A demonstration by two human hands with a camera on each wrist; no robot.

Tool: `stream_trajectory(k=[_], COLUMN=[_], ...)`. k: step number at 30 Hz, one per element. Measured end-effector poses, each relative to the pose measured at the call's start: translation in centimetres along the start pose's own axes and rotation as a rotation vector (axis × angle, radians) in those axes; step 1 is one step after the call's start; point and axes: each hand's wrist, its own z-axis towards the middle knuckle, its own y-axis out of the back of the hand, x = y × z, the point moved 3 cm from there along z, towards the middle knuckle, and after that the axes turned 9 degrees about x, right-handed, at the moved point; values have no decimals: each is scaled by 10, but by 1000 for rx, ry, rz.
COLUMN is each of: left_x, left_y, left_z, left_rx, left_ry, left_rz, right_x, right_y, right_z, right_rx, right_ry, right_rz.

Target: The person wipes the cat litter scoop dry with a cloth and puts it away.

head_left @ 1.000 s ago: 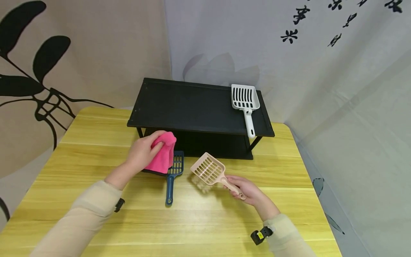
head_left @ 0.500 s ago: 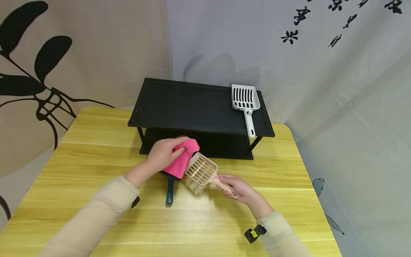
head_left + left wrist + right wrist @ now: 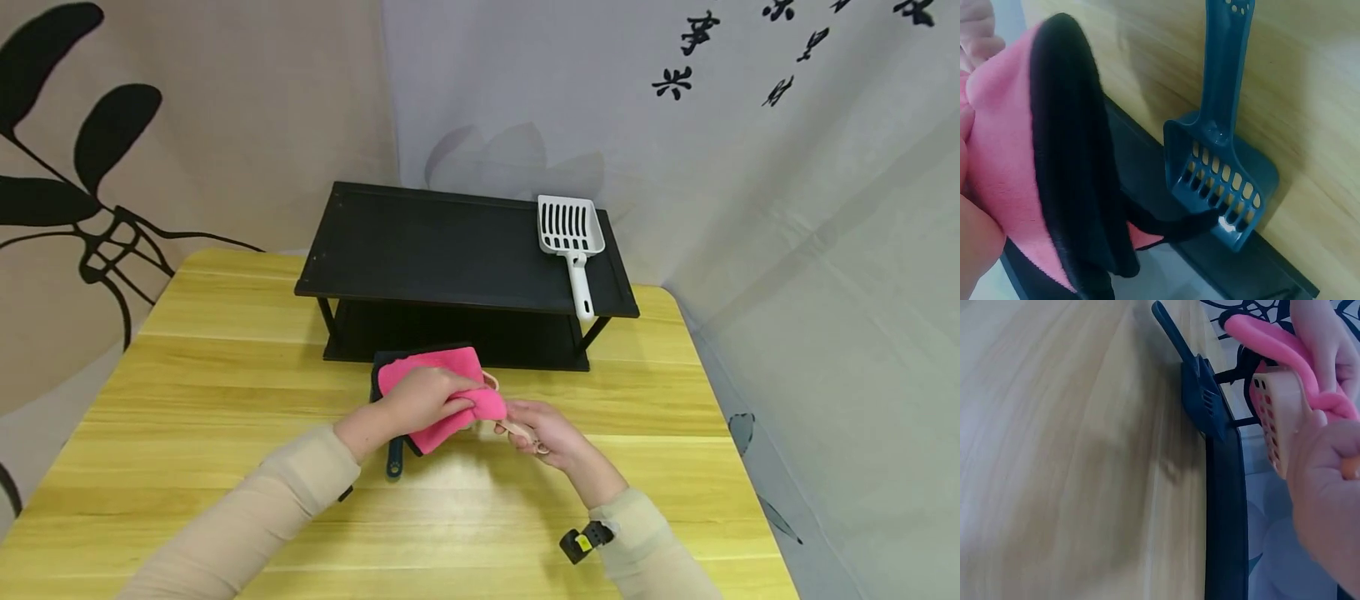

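Observation:
My left hand [image 3: 423, 402] holds a cloth [image 3: 450, 360], pink on one side and black on the other, with a fold pinched between thumb and fingers. The cloth lies over the head of a beige litter scoop [image 3: 1286, 406], covering most of it in the head view. My right hand [image 3: 553, 435] grips that scoop's handle [image 3: 519, 432], its head raised above the table in the right wrist view. Beneath the cloth and left hand, a dark blue litter scoop [image 3: 1219, 128] rests at the shelf's front edge, only its handle end showing in the head view.
A two-tier black shelf [image 3: 442, 250] stands at the back of the wooden table [image 3: 465, 533]. On its upper tier, at the right end, lies a white litter scoop [image 3: 573, 233]. Patterned curtains [image 3: 525, 92] hang behind.
My left hand has carried the cloth rightward, from above the blue scoop onto the beige scoop's head. My right hand has shifted slightly left with the beige scoop.

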Motion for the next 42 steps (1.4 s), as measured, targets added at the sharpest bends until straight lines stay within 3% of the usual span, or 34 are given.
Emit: stream_trajectory(k=[4,13,19,27,33,36,42], left_x=[-4,-1,3,13,29,37,37], left_y=[-2,-4,-4,7,18,25,34], left_z=[0,-6,-13,-21,-32,-39,-39], left_rx=[5,-87,-61,-44,-109,-166,-274], left_ry=[-42,-83,-93,-89,-97,-69,-101], left_rz=[28,191,342,504,592,583,548], right_x=[1,3,5,14,18,19,16], right_y=[-1,-5,-7,-6,-3,-1,0], right_z=[-1,-2,-4,-5,-10,-13,-11], right_rx=[-13,2,-13,-17,-71,-97,-91], right_ry=[44,66,39,52,41,34,1], right_rz=[23,54,62,10,-2,1,-6])
